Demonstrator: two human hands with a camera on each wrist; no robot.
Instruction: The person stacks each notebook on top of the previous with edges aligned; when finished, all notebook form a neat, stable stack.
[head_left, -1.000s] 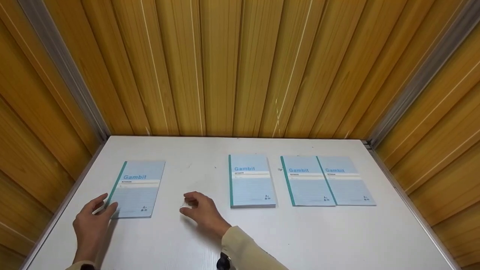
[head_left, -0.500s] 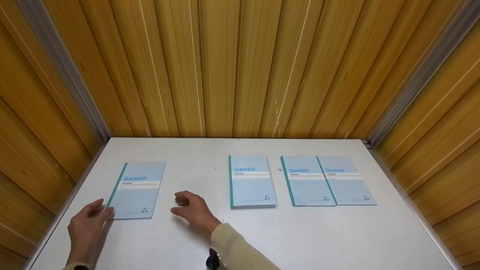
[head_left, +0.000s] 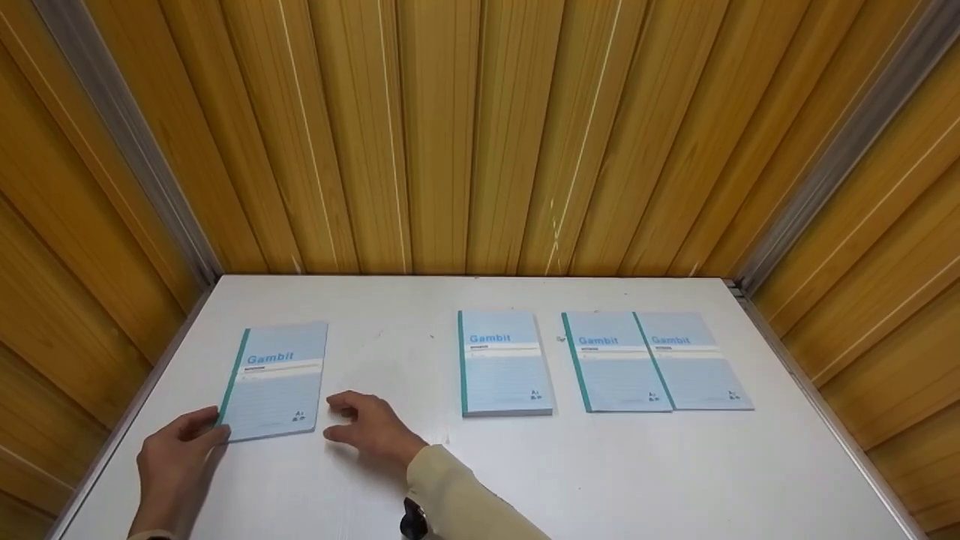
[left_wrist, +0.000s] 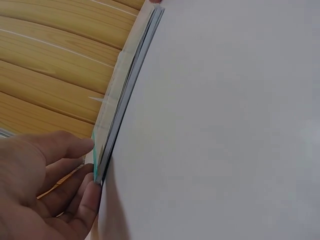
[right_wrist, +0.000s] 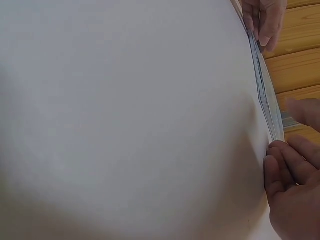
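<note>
A light blue notebook with a green spine and the word Gambit lies at the left of the white table. My left hand pinches its lower spine corner, thumb by the cover's edge and fingers along the spine. In the left wrist view, the notebook shows its page edges and the left thumb at the green spine. Just off its right edge, my right hand has thumb and fingers apart. The right wrist view has the right fingers close by the notebook's edge; contact is unclear.
A thicker notebook or stack of notebooks lies at mid-table. Right of it, one notebook adjoins or overlaps another. Wood-patterned walls border the back and sides of the white table.
My right hand has moved left toward the notebook's right edge. My left hand has shifted slightly left and down, and the left notebook has turned a little, its lower right corner now further right.
</note>
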